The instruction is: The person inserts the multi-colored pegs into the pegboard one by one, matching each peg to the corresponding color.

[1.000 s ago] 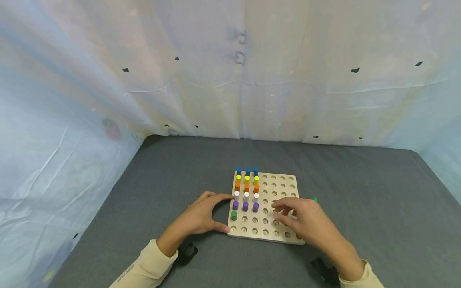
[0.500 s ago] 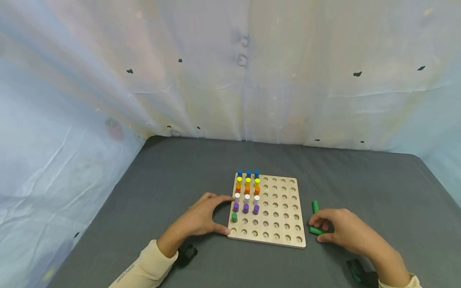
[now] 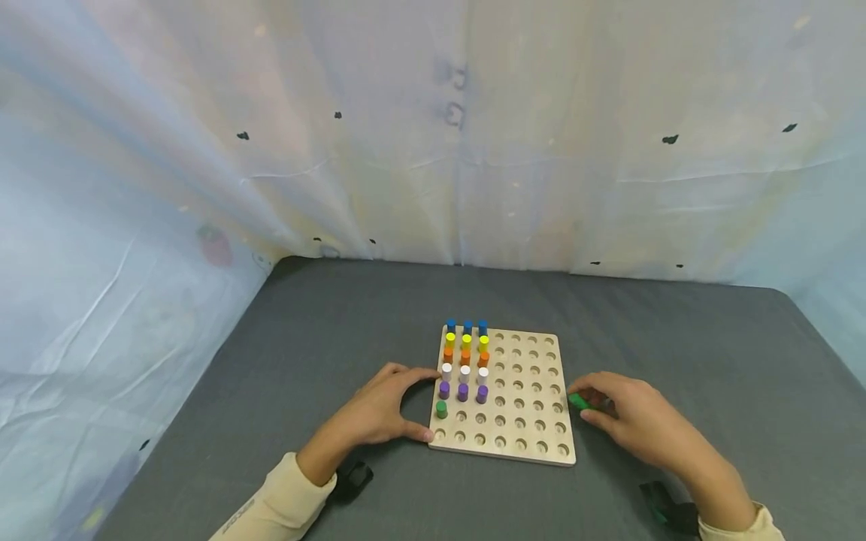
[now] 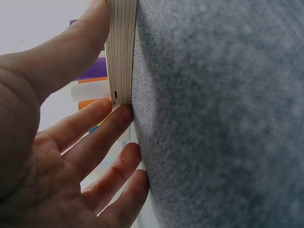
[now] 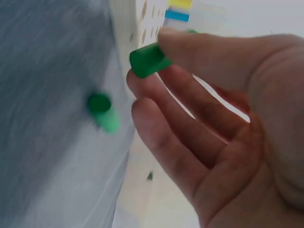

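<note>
A square wooden pegboard (image 3: pixel 510 433) lies on the table. My left hand (image 3: pixel 379 404) rests at its left edge, thumb near the front corner and a fingertip farther back. In the left wrist view, the thumb (image 4: pixel 76 57) and fingertips touch the board's side (image 4: pixel 121 52). Just off the board's right edge, my right hand (image 3: pixel 639 421) pinches a green peg (image 5: pixel 148 60) between thumb and fingers, tilted. Another green peg (image 5: pixel 104 114) lies on the cloth in the right wrist view; in the head view the right hand hides it.
Blue (image 3: pixel 467 327), yellow (image 3: pixel 467 341), orange (image 3: pixel 465 358), white (image 3: pixel 464 373) and purple pegs (image 3: pixel 463 391) stand in rows of three at the board's left. One green peg (image 3: pixel 441 409) stands in front of them. Grey cloth (image 3: pixel 338 323) covers the table; a pale curtain (image 3: pixel 514 150) hangs behind.
My right hand went from over the board to the green pegs on the table's right, took one, and came back left toward the board's edge. The left hand stayed put.
</note>
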Demonstrator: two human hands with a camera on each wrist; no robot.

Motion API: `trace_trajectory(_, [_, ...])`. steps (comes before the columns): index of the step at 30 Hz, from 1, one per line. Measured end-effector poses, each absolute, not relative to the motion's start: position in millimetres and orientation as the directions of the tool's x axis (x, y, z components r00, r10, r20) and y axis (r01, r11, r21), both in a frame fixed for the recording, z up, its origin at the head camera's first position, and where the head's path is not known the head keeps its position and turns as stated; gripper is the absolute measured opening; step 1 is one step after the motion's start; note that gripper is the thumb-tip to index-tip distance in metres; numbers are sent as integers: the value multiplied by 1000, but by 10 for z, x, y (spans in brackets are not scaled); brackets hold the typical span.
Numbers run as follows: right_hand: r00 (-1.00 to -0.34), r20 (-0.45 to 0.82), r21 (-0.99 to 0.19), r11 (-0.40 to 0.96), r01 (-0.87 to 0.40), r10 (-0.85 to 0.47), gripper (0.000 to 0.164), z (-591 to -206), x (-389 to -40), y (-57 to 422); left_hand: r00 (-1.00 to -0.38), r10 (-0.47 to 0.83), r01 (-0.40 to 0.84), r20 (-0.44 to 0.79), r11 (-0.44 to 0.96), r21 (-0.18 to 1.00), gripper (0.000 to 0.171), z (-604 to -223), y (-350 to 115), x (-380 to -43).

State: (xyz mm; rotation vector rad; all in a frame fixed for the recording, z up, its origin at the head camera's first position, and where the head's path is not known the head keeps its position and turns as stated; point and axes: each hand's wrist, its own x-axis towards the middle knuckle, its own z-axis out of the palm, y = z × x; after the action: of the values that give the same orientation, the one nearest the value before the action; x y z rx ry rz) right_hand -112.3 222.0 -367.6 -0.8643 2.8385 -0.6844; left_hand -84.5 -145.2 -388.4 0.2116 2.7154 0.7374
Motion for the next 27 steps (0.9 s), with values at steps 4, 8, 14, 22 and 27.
trace_trajectory(4, [-843,51,-471,731,-493,-536,26,-3620,-1118,1997,-938,221,57,-265,856,514,87,-3894,-1454,-845])
trace_trajectory(8, [-832,87,-514,691,-509,-548,22,-3599,-1088,1716,-940,216,54,-262,857,513,87,-3891,-1452,-840])
trace_trajectory(14, [-796,134,-562,616,-552,-590,21,-3690,-1039,1281,-943,215,54,-256,854,517,87,-3882,-1449,-846])
trace_trajectory(22, [-803,174,-556,616,-558,-570,20,-3810,-942,953,-943,230,71,-239,843,534,86,-3895,-1450,-823])
trace_trajectory(27, [-806,194,-532,631,-565,-559,19,-3821,-918,861,-944,231,73,-234,842,535,86,-3886,-1454,-832])
